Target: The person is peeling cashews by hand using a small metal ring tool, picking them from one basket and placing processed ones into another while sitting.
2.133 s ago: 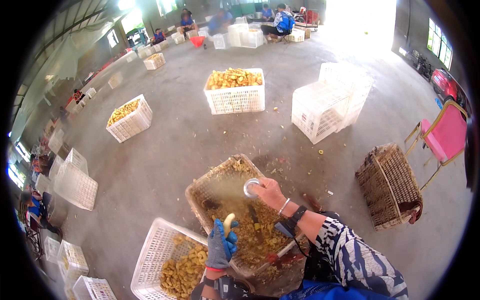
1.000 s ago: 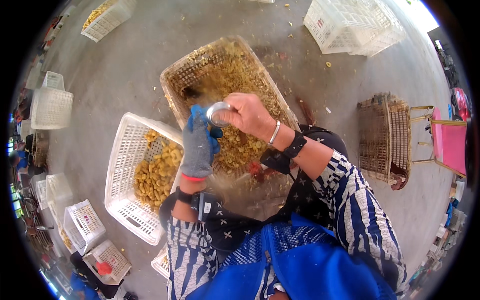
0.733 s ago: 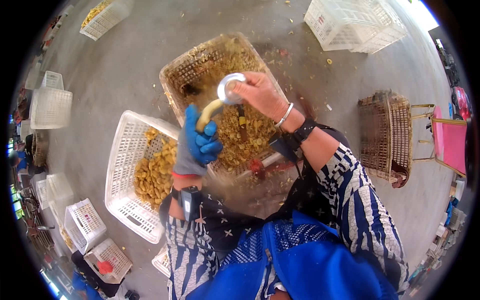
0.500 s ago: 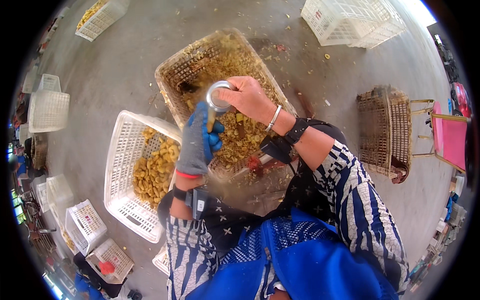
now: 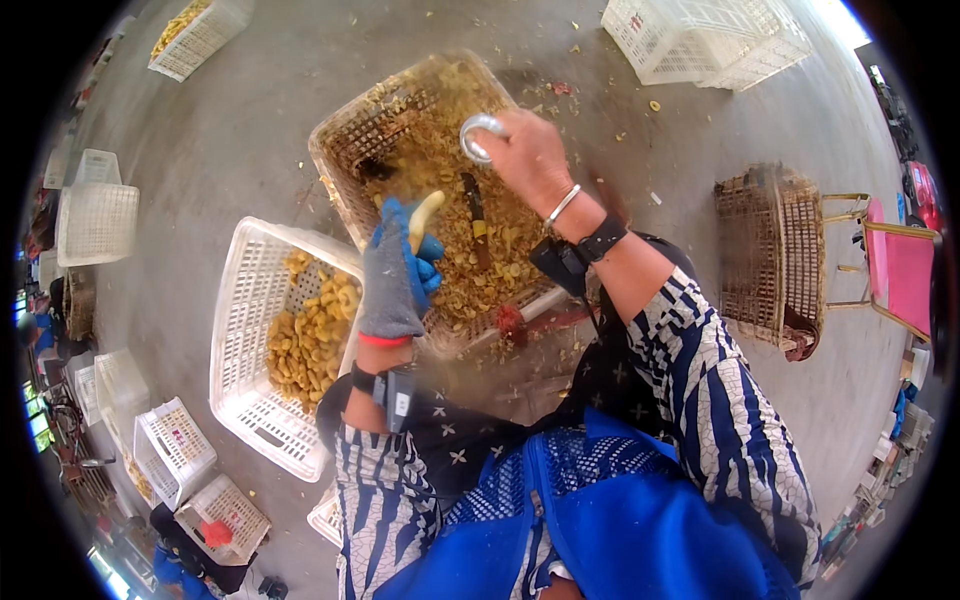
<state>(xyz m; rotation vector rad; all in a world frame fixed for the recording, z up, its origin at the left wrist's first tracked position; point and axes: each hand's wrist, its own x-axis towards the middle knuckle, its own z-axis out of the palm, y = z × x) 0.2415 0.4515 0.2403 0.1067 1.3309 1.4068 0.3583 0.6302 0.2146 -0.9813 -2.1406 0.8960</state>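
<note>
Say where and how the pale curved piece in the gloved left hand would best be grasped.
Probably pinch the free end of the pale curved piece, coming from the person's right. That end juts clear of the gloved left hand, while its other end is hidden in the grip. The tip also leans right, toward the bare right hand, which holds a metal ring.

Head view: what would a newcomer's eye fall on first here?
Probably the right hand, bare, gripping a silvery ring over the scrap-strewn basket in the middle. Just left of it, the left hand, in a grey-and-blue glove, holds a pale curved piece upward. The pink chair also stands out at the far right.
</note>
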